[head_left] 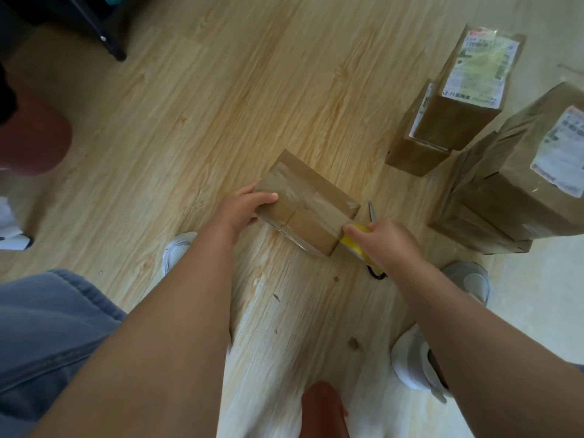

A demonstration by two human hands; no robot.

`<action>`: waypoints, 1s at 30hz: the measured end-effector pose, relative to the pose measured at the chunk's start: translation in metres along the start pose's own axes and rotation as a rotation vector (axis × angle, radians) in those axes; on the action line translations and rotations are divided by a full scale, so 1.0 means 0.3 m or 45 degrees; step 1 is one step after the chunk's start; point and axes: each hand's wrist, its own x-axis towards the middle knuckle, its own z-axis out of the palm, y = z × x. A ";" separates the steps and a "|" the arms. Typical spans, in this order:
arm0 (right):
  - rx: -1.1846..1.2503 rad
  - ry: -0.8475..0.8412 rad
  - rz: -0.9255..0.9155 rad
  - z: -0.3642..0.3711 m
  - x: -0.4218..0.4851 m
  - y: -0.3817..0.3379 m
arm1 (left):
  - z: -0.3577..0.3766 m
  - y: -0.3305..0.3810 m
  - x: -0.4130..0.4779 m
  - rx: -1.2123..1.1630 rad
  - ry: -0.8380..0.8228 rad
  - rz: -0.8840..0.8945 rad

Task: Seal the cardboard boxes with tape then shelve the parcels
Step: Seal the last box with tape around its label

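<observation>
As the person leans over the wooden floor (221,90), the far left shows a dull red rounded object (31,134), too blurred to name. A dark furniture leg (107,39) stands above it and a blue denim trouser leg (53,327) fills the corner below. Moving in, a white shoe (177,251) peeks out beside the left forearm.

And there's the left hand (243,207), fingers and thumb wrapped round the left end of the small cardboard box (306,203), gripping it. The box lies flat on the floor in the middle of the view, set at a slant. Glossy clear tape runs across its top and a band goes down its near face.

At the box's near right corner, the right hand (385,245) clutches the yellow tape roll (355,240). The roll is up against the box's end, and one fingertip touches the box's edge. Just beyond that hand, the grey blade tip of the scissors (372,213) pokes out on the floor, close beside the box. A black handle loop shows under the wrist; the rest is hidden.

Further right, a stack of two brown parcels (458,102) stands apart from the box, the upper one carrying a white shipping label. At the right edge, a larger taped parcel (518,191) with its own label rests tilted on lower boxes. A grey-white shoe (471,279) sits beside the right forearm, and a second pale shoe (414,365) lies nearer the camera.
</observation>
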 end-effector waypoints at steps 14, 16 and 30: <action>-0.059 0.017 0.059 0.021 0.016 -0.006 | 0.177 -0.082 -0.067 1.502 0.210 0.717; -0.059 0.015 0.065 0.021 0.016 -0.009 | 0.201 -0.142 -0.081 1.581 0.113 0.660; 0.018 0.047 0.062 0.035 0.025 -0.031 | 0.242 -0.146 -0.103 1.882 0.014 0.686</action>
